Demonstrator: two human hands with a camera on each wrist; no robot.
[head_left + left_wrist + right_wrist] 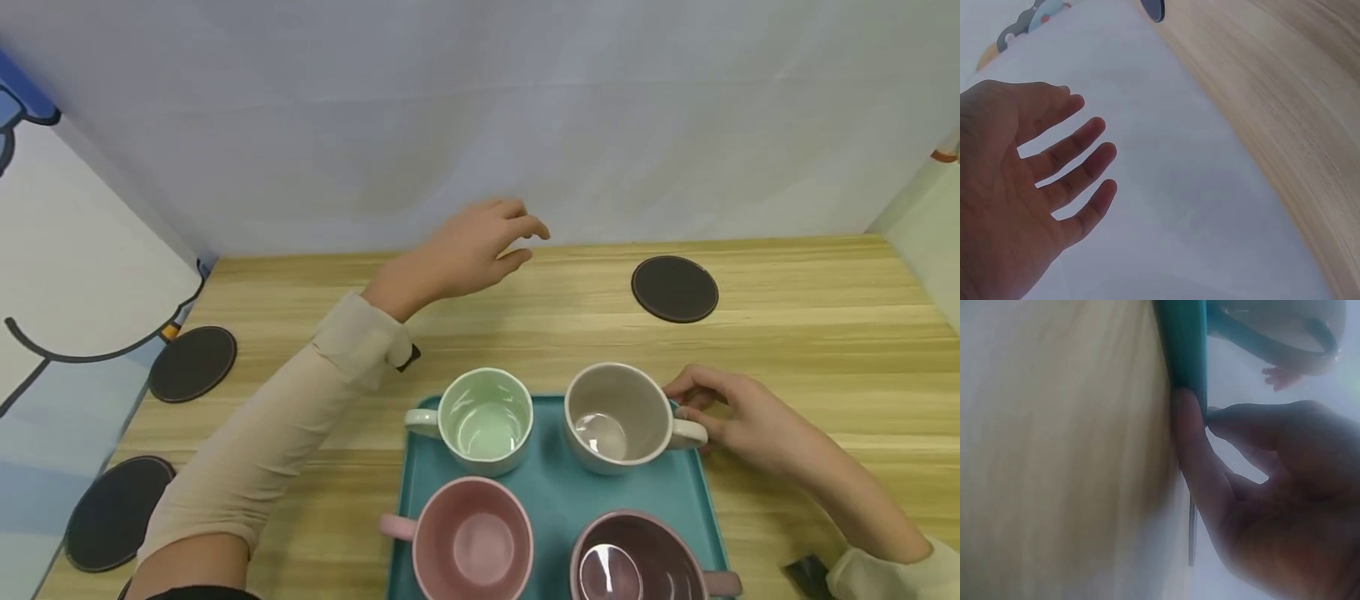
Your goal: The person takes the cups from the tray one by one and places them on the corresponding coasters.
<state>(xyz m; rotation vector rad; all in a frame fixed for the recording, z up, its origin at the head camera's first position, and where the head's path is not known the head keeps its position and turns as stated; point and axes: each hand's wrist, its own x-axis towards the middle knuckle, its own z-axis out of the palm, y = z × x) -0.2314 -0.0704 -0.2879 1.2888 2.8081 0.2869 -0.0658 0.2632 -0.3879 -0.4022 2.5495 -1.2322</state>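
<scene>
My right hand (742, 421) pinches the far right corner of a teal tray (551, 492). In the right wrist view the tray's edge (1185, 350) lies between thumb and fingers. On the tray stand a light green mug (486, 425), an off-white mug (617, 417), a pink mug (472, 542) and a mauve mug (637, 562). The off-white mug's handle (686, 433) points toward my right hand. My left hand (480, 246) is raised beyond the tray near the table's back edge, fingers loosely bent and holding nothing, as the left wrist view also shows.
One round dark coaster (675, 288) lies at the back right of the wooden table (840, 358). Two more, an upper coaster (192, 364) and a lower coaster (120, 512), are along the left edge. A pale cloth wall (300, 150) rises behind the table.
</scene>
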